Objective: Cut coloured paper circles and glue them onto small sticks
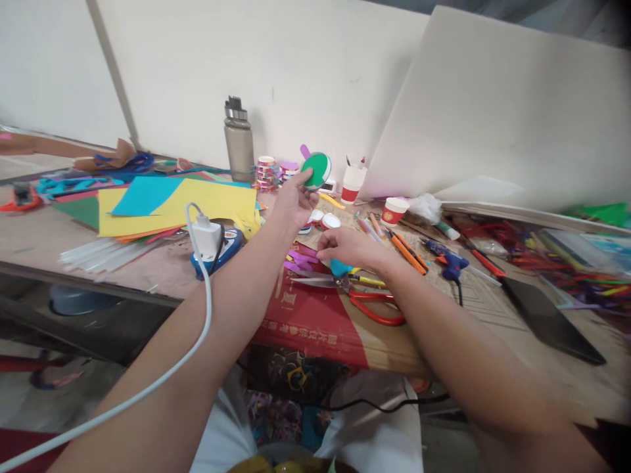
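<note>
My left hand (294,197) is raised above the table, its fingers closed on a round green disc with a white rim (316,170); a purple piece sticks up behind the disc. My right hand (348,248) rests low on the red and brown cardboard (315,325), fingers curled on a small blue piece (340,267). Just under that hand lie purple paper bits (300,259) and red-handled scissors (362,297).
Yellow, blue and green paper sheets (162,203) lie at the left beside a white charger (206,236) with its cable. A grey bottle (238,141), tape rolls, paper cups (353,182), a blue glue gun (451,264), orange cutters and a black phone (547,315) crowd the table. A white board leans at the right.
</note>
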`<state>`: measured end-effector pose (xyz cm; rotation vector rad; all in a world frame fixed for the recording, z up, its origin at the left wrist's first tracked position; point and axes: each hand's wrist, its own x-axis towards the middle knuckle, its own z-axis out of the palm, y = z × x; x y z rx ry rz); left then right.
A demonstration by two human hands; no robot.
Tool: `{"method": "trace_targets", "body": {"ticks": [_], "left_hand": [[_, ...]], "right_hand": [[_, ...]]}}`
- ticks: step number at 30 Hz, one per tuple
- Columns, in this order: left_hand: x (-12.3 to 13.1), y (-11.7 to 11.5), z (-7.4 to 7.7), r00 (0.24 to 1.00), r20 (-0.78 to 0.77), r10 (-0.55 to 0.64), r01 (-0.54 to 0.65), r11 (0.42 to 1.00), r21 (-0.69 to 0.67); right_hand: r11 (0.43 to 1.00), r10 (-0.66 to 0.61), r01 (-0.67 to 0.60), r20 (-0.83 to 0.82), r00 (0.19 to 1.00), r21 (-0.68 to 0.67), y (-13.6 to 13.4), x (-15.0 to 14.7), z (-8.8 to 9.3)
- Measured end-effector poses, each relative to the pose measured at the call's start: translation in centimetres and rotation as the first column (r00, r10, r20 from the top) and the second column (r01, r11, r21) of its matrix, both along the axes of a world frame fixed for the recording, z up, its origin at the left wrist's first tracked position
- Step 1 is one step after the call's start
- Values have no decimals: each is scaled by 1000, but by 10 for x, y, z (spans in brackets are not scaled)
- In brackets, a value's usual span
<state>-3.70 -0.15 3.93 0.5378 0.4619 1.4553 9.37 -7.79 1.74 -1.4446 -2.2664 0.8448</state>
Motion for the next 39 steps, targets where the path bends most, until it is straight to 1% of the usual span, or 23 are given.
{"method": "trace_targets", "body": {"ticks": [1,3,5,7,9,12,14,16,21,25,32,36,39], "left_hand": [[1,0,-1,1000,-15,0,0,1000,5],[2,0,-3,998,-59,5,-4,1000,4],[5,-2,-4,993,-119,21,-22,1000,-8],[9,-5,-6,983,-182,37,-39,999,-5],[13,-9,-8,968,-248,27,-23,999,22],[20,-15,-12,941,-336,-28,55,996,71],[24,-19,-15,922,-383,-53,96,991,95],[26,-23,-16,905,-421,-57,115,987,113],[31,-29,-17,863,-500,-70,169,973,156],[33,-30,-19,856,-509,-89,208,961,184],[34,-27,-25,859,-507,-70,205,955,214],[35,-27,-26,845,-527,-87,219,956,194],[34,-25,-26,858,-508,-80,185,970,159]], "right_hand": [[999,-34,31,-110,993,-24,1,3,0],[992,-124,108,-311,942,-69,2,11,2],[978,-208,192,-449,869,-83,0,19,4],[958,-268,277,-553,789,-69,-2,27,6],[934,-309,351,-639,705,-64,-5,34,5],[899,-362,426,-718,595,-101,-9,41,1],[888,-374,444,-747,549,-118,-10,43,-3],[885,-364,451,-770,524,-111,-9,43,-7],[862,-365,499,-794,487,-90,-5,42,-12],[847,-384,524,-788,482,-92,-2,42,-13],[845,-381,531,-769,514,-63,-2,43,-15],[854,-380,517,-758,530,-66,-3,44,-14],[864,-396,497,-710,582,-74,-1,53,-11]]}}
